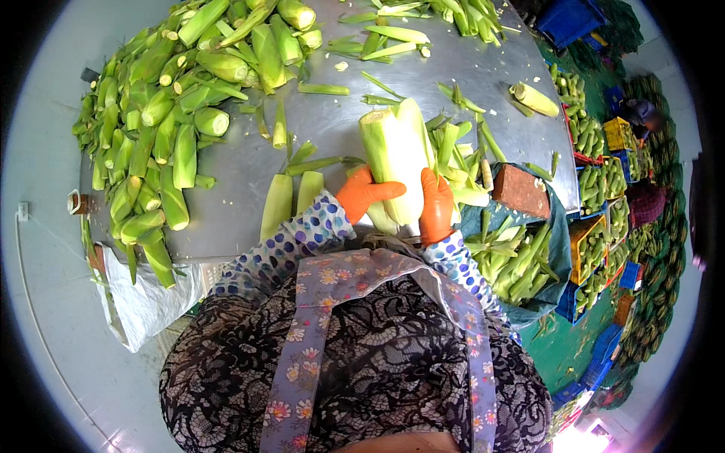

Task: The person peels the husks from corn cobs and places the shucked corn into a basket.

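Observation:
An ear of corn (pixel 384 153) in pale green husk is held upright between my hands, its cut stem end pointing away from me. My left hand (pixel 365 195), in an orange glove, grips its left side with the thumb laid across the husk. My right hand (pixel 437 206), gloved the same way, closes on the right side, where a broad husk leaf (pixel 416 127) stands along the ear. Glare hides the detail between them. Two pale green ears (pixel 277 206) lie left of my left hand. Loose husk leaves (pixel 453 150) lie just beyond my right hand.
A large heap of unpeeled corn (pixel 164 107) covers the left of the metal table (pixel 238 164). At right, a brick (pixel 521 191) weighs down a green bag (pixel 558 249) of husks. A paler ear (pixel 535 99) lies at far right. Beyond are crates of corn (pixel 592 243) and a person (pixel 643 116).

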### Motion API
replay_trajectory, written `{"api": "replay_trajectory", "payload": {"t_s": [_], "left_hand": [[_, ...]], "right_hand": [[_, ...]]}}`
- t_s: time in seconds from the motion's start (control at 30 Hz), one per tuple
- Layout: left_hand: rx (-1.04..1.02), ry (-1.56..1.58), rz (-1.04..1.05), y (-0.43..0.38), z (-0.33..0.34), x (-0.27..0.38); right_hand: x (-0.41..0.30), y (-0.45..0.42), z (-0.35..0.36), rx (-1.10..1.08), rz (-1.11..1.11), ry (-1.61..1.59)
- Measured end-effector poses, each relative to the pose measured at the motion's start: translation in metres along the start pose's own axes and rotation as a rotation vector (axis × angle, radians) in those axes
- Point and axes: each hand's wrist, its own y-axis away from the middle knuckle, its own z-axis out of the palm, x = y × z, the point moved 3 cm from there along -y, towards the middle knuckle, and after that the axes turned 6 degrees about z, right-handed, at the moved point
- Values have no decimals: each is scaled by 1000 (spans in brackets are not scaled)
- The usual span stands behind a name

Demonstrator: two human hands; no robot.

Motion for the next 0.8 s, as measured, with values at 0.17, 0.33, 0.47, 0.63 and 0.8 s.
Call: {"api": "replay_trajectory", "payload": {"t_s": [0.17,0.33,0.47,0.63,0.8], "left_hand": [[-118,31,-26,1,0,9],[49,480,-51,-3,4,-2],[-19,604,-25,-6,1,-5],[-134,668,22,-4,0,-1],[-1,559,48,-6,2,-2]], "right_hand": [[-21,-4,-8,87,-81,-76],[-56,4,-9,112,-377,63],[-65,1,-35,215,-393,185],[-89,-7,-62,377,-477,781],[-87,20,-27,23,-716,927]]}}
